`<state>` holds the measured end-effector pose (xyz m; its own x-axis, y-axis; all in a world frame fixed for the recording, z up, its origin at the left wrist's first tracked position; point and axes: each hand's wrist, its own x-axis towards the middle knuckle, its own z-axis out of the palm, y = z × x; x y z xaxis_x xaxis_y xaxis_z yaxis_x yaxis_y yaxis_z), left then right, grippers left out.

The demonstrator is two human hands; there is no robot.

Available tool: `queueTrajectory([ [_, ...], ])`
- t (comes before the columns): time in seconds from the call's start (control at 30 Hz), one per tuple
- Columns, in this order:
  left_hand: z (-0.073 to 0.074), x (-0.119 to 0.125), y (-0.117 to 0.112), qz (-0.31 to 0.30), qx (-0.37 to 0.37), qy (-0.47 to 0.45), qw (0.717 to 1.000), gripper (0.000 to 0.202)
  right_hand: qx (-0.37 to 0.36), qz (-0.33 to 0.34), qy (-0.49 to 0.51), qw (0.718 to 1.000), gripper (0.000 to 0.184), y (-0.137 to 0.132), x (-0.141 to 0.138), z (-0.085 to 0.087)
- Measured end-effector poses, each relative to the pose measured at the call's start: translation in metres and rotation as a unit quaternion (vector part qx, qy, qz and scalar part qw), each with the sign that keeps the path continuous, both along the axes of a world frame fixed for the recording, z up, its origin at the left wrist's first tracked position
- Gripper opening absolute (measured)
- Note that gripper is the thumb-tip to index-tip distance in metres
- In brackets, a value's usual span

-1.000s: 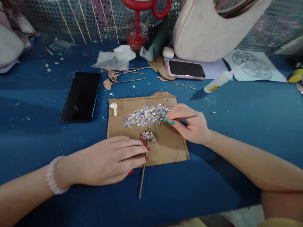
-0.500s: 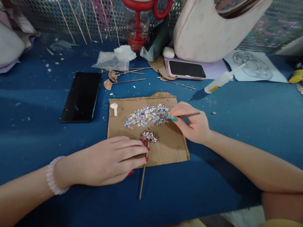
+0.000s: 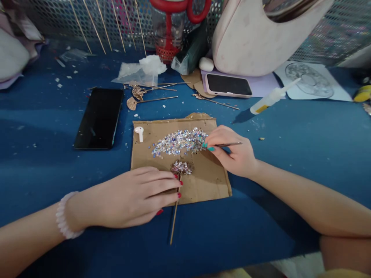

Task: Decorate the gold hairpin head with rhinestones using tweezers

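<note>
The gem-topped stick [image 3: 175, 218] lies with its sparkling head just beyond the middle of the cardboard [image 3: 210, 187], its long axis running back across the near edge towards the worktop's [image 3: 290, 135] near edge. The left hand [image 3: 127, 199] is nearer, its fingertips touching the stem from the left; whether that grip pinches or only presses, I cannot tell. From the right hand [image 3: 232, 152], the head lies leftward and nearer the person; this grip is closed on a slim tool [image 3: 230, 144], beside the loose gems [image 3: 179, 141]. A black phone [image 3: 100, 117] lies left of the cardboard; a bottle [image 3: 265, 102] stands tilted beyond its far right corner.
</note>
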<state>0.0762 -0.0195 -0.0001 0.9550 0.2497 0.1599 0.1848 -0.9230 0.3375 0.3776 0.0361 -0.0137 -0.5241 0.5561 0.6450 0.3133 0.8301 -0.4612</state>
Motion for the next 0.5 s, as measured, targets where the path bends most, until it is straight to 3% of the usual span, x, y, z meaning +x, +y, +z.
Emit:
queueTrajectory([
  [0.5, 0.001, 0.0003, -0.0002, 0.0, -0.01, 0.001, 1.0, 0.034, 0.007, 0.001, -0.004, 1.0, 0.013, 0.0004, -0.0019, 0.0002],
])
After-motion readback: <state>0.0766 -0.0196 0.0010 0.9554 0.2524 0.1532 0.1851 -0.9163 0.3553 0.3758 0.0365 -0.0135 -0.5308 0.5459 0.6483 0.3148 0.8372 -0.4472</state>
